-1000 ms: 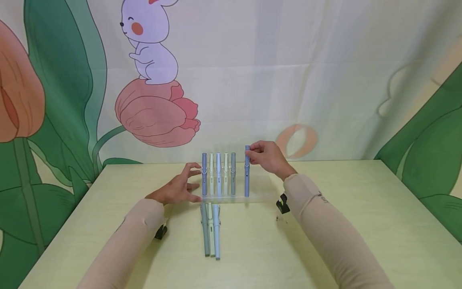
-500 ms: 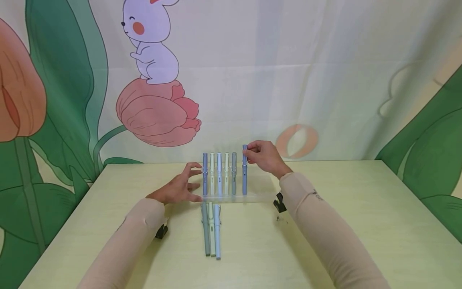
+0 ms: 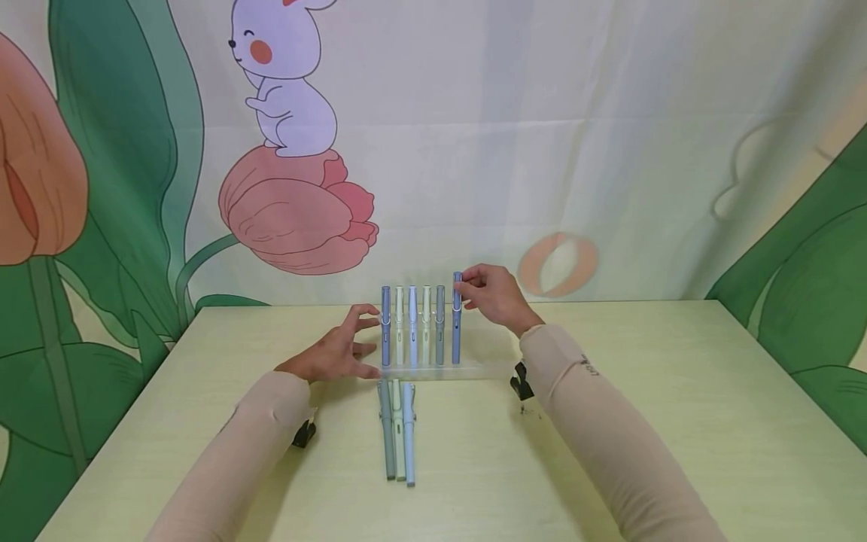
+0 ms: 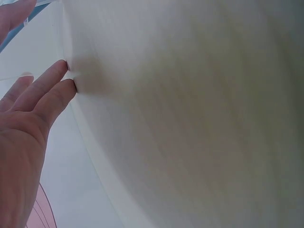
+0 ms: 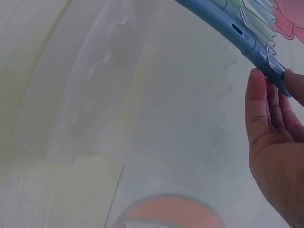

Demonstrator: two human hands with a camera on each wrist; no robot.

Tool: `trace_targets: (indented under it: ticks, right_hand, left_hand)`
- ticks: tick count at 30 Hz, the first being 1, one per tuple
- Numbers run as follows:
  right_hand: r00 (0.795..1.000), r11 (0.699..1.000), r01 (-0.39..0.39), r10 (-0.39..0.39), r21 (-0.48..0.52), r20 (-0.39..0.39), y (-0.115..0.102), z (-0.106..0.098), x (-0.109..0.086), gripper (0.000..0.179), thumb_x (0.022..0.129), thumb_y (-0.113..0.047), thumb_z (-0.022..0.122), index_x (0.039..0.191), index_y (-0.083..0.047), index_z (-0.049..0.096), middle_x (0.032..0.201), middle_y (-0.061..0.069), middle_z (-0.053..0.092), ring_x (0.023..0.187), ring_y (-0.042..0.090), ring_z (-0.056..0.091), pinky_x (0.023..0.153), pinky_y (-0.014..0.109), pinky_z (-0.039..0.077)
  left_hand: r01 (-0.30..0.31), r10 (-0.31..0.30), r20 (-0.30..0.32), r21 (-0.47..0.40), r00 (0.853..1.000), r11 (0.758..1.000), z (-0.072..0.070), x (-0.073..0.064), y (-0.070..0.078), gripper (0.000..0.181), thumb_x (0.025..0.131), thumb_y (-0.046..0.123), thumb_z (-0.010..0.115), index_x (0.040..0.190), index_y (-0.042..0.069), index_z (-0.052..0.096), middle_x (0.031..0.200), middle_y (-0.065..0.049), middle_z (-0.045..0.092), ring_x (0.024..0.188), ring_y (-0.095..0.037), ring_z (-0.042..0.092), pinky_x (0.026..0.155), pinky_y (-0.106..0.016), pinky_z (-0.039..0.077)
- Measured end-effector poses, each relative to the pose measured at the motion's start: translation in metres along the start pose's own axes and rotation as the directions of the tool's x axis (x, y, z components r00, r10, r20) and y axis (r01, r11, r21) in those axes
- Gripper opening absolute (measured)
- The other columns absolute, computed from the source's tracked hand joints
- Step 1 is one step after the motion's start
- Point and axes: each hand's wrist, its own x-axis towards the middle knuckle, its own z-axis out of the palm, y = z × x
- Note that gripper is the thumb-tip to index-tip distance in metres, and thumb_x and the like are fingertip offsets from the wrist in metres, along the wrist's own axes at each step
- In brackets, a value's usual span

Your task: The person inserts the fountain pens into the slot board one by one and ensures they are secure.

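My right hand [image 3: 497, 295] pinches the cap end of a blue capped pen [image 3: 457, 335] between thumb and fingers. The pen stands upright over the clear plastic pen rack [image 3: 484, 370], just right of a grey pen [image 3: 439, 335]. In the right wrist view, the blue pen [image 5: 228, 23] slants past the notched rack. Several pens stand in a row at the rack's left, the leftmost one dark blue [image 3: 385, 335]. My left hand [image 3: 333, 352] is spread at the rack's left end, thumb at its base. The left wrist view shows two fingertips [image 4: 61, 76] touching the table.
In front of the rack, three pens lie side by side on the pale table: grey-green [image 3: 387, 436], light green [image 3: 398, 436] and light blue [image 3: 409, 440]. A printed curtain [image 3: 433, 150] hangs behind the table's far edge. The rack's right part bears notches.
My right hand has moved slightly left with the blue pen, closing the gap to the grey pen. The left hand has stayed at the rack's left end.
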Motion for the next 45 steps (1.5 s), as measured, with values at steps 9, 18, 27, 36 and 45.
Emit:
trace_targets:
  ticks: [9, 18, 27, 36, 45]
  right_hand:
    - [1.0, 1.0, 0.022, -0.022, -0.021, 0.005, 0.003, 0.003, -0.001, 0.025, 0.099, -0.012, 0.063, 0.116, 0.007, 0.061, 0.104, 0.019, 0.068, 0.09, 0.028, 0.069, 0.078, 0.036, 0.06]
    - [1.0, 0.999, -0.006, 0.007, -0.041, 0.022, 0.006, 0.005, -0.002, 0.026, 0.099, -0.013, 0.063, 0.116, 0.006, 0.061, 0.105, 0.018, 0.067, 0.093, 0.03, 0.068, 0.078, 0.035, 0.06]
    - [0.999, 0.999, -0.022, 0.023, -0.027, 0.04, 0.01, 0.007, -0.005, 0.027, 0.1, -0.014, 0.063, 0.118, 0.006, 0.06, 0.106, 0.019, 0.067, 0.1, 0.036, 0.068, 0.082, 0.045, 0.059]
    - [0.998, 0.999, -0.046, 0.047, -0.007, 0.035, 0.015, 0.011, -0.005, 0.026, 0.099, -0.014, 0.063, 0.117, 0.005, 0.06, 0.106, 0.018, 0.066, 0.102, 0.036, 0.066, 0.079, 0.041, 0.06]
    - [0.998, 0.999, -0.049, 0.049, -0.021, 0.037, 0.013, 0.012, -0.007, 0.027, 0.1, -0.013, 0.062, 0.119, 0.005, 0.06, 0.107, 0.018, 0.066, 0.104, 0.036, 0.066, 0.073, 0.032, 0.061]
  left_hand:
    - [0.012, -0.012, -0.002, 0.002, 1.0, 1.0, 0.001, 0.0, 0.0, 0.1, 0.078, 0.0, 0.083, 0.143, 0.035, 0.016, 0.163, -0.013, 0.021, 0.138, -0.043, 0.041, 0.103, -0.052, 0.045]
    - [0.009, -0.009, -0.003, 0.002, 1.0, 1.0, 0.001, 0.0, 0.002, 0.1, 0.077, -0.001, 0.084, 0.143, 0.035, 0.016, 0.163, -0.014, 0.021, 0.138, -0.044, 0.041, 0.102, -0.051, 0.046]
    - [0.006, -0.006, -0.003, 0.012, 1.0, 1.0, 0.001, 0.0, 0.002, 0.1, 0.078, 0.0, 0.084, 0.143, 0.034, 0.016, 0.163, -0.014, 0.021, 0.137, -0.044, 0.042, 0.102, -0.052, 0.045]
    - [0.002, -0.002, -0.001, 0.013, 1.0, 1.0, 0.001, 0.0, 0.002, 0.101, 0.078, 0.0, 0.084, 0.144, 0.034, 0.016, 0.163, -0.014, 0.021, 0.137, -0.044, 0.042, 0.103, -0.052, 0.044]
    - [0.003, -0.003, -0.002, 0.009, 1.0, 1.0, 0.0, 0.001, 0.0, 0.099, 0.078, 0.001, 0.084, 0.142, 0.035, 0.016, 0.163, -0.014, 0.021, 0.137, -0.043, 0.042, 0.103, -0.053, 0.045]
